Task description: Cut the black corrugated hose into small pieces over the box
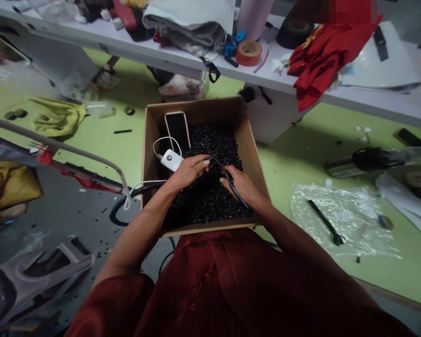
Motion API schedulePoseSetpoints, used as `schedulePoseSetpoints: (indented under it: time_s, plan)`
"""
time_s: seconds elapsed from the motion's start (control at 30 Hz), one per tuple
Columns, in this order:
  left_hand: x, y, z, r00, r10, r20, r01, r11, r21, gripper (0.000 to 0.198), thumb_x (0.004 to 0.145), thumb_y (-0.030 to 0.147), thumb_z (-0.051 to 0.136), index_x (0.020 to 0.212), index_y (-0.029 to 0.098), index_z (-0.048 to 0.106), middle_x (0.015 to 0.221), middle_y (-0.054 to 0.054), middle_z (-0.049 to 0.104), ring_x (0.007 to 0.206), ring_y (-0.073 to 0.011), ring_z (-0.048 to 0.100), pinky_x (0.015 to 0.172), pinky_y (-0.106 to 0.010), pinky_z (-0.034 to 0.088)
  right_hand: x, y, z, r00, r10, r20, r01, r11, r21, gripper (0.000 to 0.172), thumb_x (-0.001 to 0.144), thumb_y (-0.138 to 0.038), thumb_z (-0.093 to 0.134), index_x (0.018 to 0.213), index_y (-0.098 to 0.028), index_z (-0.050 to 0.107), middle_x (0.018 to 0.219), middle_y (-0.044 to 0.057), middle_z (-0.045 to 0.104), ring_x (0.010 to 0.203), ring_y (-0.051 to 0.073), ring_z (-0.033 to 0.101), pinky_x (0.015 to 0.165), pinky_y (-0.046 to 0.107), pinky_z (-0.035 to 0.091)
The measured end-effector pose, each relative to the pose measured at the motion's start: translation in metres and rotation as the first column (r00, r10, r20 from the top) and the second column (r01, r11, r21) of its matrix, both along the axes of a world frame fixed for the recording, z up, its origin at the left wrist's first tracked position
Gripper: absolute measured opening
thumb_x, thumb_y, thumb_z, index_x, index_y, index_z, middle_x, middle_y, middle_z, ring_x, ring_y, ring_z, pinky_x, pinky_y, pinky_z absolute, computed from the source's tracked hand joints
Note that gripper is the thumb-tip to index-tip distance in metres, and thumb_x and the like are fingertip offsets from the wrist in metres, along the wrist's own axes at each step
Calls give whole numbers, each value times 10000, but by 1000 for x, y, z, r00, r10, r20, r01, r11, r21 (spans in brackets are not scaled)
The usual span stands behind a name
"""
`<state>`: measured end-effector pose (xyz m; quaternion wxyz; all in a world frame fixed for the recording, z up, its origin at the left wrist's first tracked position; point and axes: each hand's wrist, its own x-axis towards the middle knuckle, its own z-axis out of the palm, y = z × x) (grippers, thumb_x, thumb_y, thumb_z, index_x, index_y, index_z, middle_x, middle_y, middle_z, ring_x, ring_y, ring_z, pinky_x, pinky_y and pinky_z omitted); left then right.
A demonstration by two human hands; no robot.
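A cardboard box (257, 164) in front of me holds a heap of small shiny black pieces (214, 206). Over the heap, my left hand (191, 168) is closed in a pinch; what sits between its fingertips is too small to make out. My right hand (243, 185) is wrapped round a dark, slim scissors-like tool (236, 191). The tool's narrow tip reaches the left fingertips. Just beyond my left hand, a white device (171, 160) with a white cable lies in the box. A phone (177, 131) leans against the back wall.
A white shelf (210, 63) crosses behind the box, bearing orange tape (249, 52) and red cloth (323, 58). On the green surface at right lie clear plastic (358, 206), a black strip (324, 220) and a bottle (354, 161). A metal rail (73, 147) runs along the left.
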<state>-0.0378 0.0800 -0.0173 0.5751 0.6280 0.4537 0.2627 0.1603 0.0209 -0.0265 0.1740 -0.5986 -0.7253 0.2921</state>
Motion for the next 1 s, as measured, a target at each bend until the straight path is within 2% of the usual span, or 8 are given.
schedulePoseSetpoints:
  time_s: [0.17,0.27,0.43,0.67,0.77,0.83,0.9,1.0]
  plan:
    - [-2,5,-4,991,34,-129,-20,994,109,390,867,382,482,1138,149,637,762,-16,630,592,-98,506,563,-223,428,-3,-1,-1,994,-75,82,78,996,-34,199,852,-282,463,1016,-227,562,855,51,685,756,230,640,658,294,435]
    - [0,4,-3,972,39,-230,16,973,229,334,869,315,494,1120,161,652,958,-55,695,832,-158,612,794,-295,490,-4,-1,-3,990,-93,104,98,994,-47,201,849,-304,485,1022,-248,570,845,39,702,761,232,657,642,283,436]
    - [3,0,-3,900,68,-430,85,942,326,374,855,210,512,1200,97,600,1242,-138,622,1144,-224,566,1023,-369,404,-3,-1,-6,982,-103,155,106,994,-10,233,867,-370,484,1049,-253,570,795,37,703,729,241,665,617,286,434]
    - [3,-9,1,696,14,-718,333,879,340,366,903,174,415,1229,119,573,1080,-136,655,977,-217,631,875,-326,482,0,0,-6,987,-121,101,121,993,7,293,882,-390,470,1120,-234,543,875,62,706,806,262,669,671,308,459]
    - [6,-17,8,541,71,-838,403,853,333,414,933,202,351,1311,151,513,965,-151,648,872,-254,648,722,-337,493,-1,1,-5,990,-130,63,130,991,-5,350,877,-396,473,1168,-209,524,948,83,698,855,270,663,710,330,472]
    - [7,-21,11,486,119,-866,395,853,340,422,944,233,336,1333,170,487,951,-156,647,867,-271,648,690,-339,483,-1,1,-5,990,-136,33,136,991,-7,367,874,-404,476,1179,-204,520,960,85,691,859,267,656,720,338,476]
    - [8,-20,11,511,127,-850,355,870,343,397,946,272,357,1302,172,502,963,-146,656,881,-259,648,708,-327,477,-1,1,-6,990,-138,15,138,990,-8,367,872,-409,477,1174,-207,525,954,82,687,852,261,651,721,342,478]
    - [6,-16,8,633,110,-766,254,906,340,345,939,323,398,1193,153,559,1000,-131,670,912,-234,642,767,-315,471,-1,2,-6,991,-132,0,132,991,-8,371,868,-411,484,1166,-197,532,959,89,682,858,261,645,737,350,478]
